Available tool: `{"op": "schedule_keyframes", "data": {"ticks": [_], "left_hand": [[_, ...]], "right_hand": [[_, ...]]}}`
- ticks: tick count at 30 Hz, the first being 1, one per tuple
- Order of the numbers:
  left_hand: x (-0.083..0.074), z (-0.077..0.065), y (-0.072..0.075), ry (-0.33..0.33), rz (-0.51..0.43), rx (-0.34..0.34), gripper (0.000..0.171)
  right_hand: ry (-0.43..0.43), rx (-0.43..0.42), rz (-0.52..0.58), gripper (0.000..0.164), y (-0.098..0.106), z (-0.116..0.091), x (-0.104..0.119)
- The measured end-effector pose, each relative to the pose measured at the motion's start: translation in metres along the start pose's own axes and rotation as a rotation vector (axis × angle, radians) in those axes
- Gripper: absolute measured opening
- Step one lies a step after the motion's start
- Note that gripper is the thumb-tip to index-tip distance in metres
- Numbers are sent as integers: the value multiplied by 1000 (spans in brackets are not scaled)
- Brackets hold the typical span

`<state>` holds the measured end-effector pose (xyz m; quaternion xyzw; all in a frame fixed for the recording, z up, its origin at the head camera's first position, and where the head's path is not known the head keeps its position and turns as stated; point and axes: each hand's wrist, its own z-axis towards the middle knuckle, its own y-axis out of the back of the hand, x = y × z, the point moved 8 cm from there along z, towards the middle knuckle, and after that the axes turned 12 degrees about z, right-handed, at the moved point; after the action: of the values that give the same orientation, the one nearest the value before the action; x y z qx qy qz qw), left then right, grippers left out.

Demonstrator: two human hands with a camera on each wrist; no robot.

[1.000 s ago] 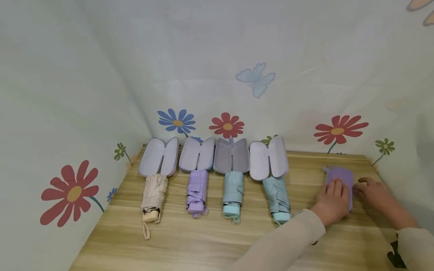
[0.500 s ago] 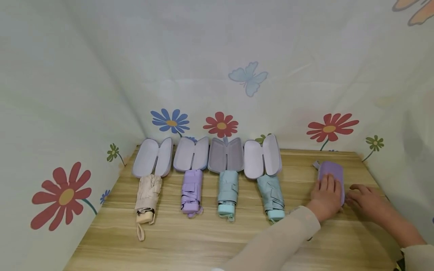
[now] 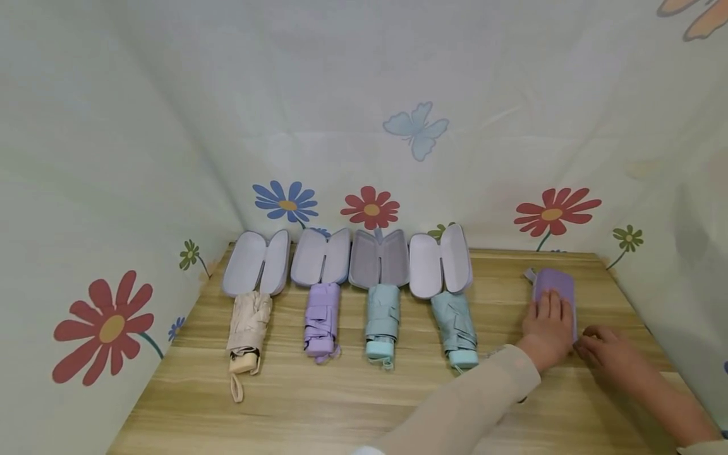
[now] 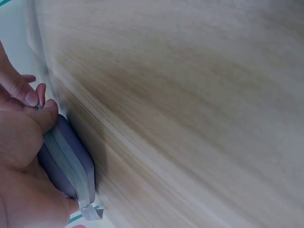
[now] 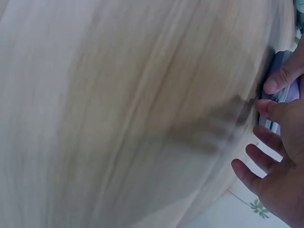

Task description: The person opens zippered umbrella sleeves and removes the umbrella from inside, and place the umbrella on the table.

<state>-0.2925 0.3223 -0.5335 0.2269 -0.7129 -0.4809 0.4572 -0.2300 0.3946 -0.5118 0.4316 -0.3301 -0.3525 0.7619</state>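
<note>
A closed purple zip case (image 3: pixel 554 279) lies on the table at the right. My left hand (image 3: pixel 546 330) holds it, fingers lying across its top and thumb at its near end. In the left wrist view, a pale zipper band (image 4: pixel 69 159) runs round the case's side, with a grey fabric tab (image 4: pixel 92 212) at one end. My right hand (image 3: pixel 614 357) is at the case's near right corner. Its thumb and forefinger pinch what looks like a small zipper pull (image 5: pixel 275 99), mostly covered by the fingertips; the other fingers are spread.
To the left, several open cases (image 3: pixel 380 260) stand in a row along the back of the wooden table (image 3: pixel 318 411). Before them lie folded umbrellas: beige (image 3: pixel 249 322), purple (image 3: pixel 322 319) and two teal, one of them (image 3: pixel 455 325) near my left sleeve. A flowered cloth wall encloses the table.
My right hand has slid toward me along the case's right side to its near corner. The left hand stays on the case. The head view has shifted slightly right.
</note>
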Motion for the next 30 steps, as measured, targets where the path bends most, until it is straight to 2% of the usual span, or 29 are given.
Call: {"op": "schedule_keyframes", "data": {"ticks": [4, 8, 10, 14, 17, 20, 22, 25, 27, 30], "left_hand": [[1, -4, 5, -3, 11, -22, 77], [3, -5, 10, -25, 72, -42, 66], [3, -4, 11, -36, 120, -29, 63], [0, -2, 11, -41, 190, 64, 63], [-1, -3, 9, -35, 243, 147, 62], [-2, -6, 10, -54, 301, 178, 60], [-2, -6, 12, -88, 319, 156, 58], [1, -7, 16, -151, 297, 58, 55], [4, -8, 19, -186, 275, -32, 54], [5, -7, 21, -200, 249, -105, 52]], "right_hand": [[-60, -1, 10, 9, 2, -1, 5], [-60, -13, -18, 7, 5, -1, 4], [-67, -22, -49, 6, 8, -1, 0], [-226, -10, -86, 6, 14, -5, -19], [-419, 53, -75, 11, 12, -9, -37], [-541, 101, -50, 21, 8, -7, -48], [-582, 101, -30, 24, 7, -4, -52], [-595, 91, -16, 25, 7, 0, -54], [-583, 93, -18, 24, 7, 1, -54], [-563, 110, -34, 24, 7, 1, -52]]}}
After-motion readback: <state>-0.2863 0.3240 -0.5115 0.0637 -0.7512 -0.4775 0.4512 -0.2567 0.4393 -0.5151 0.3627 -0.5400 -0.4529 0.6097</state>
